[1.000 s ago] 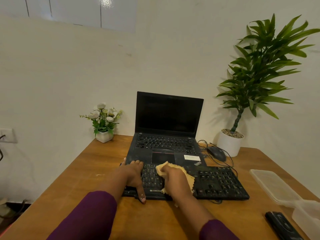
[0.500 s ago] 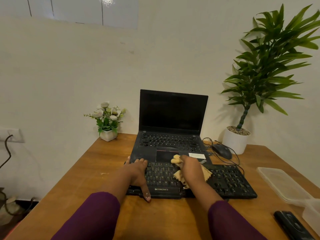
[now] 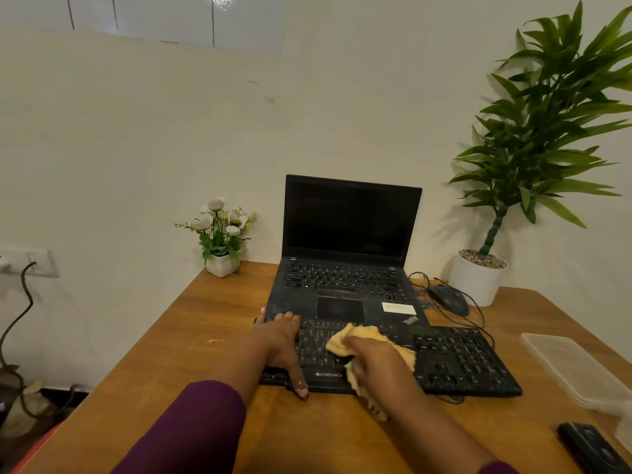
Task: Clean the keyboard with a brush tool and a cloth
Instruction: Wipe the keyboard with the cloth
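Keyboard point(image 3: 461, 364): black, full-size, lower centre of the frame, lying flat on the wooden table point(image 3: 191, 336), its far edge touching or tucked under the front lip of the open laptop point(image 3: 345, 289). Left hand point(image 3: 278, 340) lies on the keyboard's left end, fingers fairly straight and close together, reaching to the far edge, thumb stretched along the near edge with its tip on the table; palm down, nothing in it. Right hand point(image 3: 376, 360) sits over the middle key block with fingers curled round a bunched yellow cloth point(image 3: 362, 336). The cloth is pressed on the keys, one fold sticks out toward the left hand, and a tail hangs past the keyboard's front edge onto the table. The numpad end at right of centre is uncovered. Laptop screen is dark, with a white sticker on the right palm rest. Black mouse point(image 3: 448, 299) with looped cable sits right of the laptop, just in front of a white pot point(image 3: 478, 278) holding a tall green plant at upper right. Small white pot of flowers point(image 3: 222, 263) stands at the table's far left corner, against the wall. Clear plastic container point(image 3: 574, 367) is at the right edge, and a dark flat object point(image 3: 595, 449) lies in the lower right corner; can't tell what it is. Wall socket point(image 3: 30, 263) with a cable is at the left edge. Purple sleeves on both forearms at the bottom.
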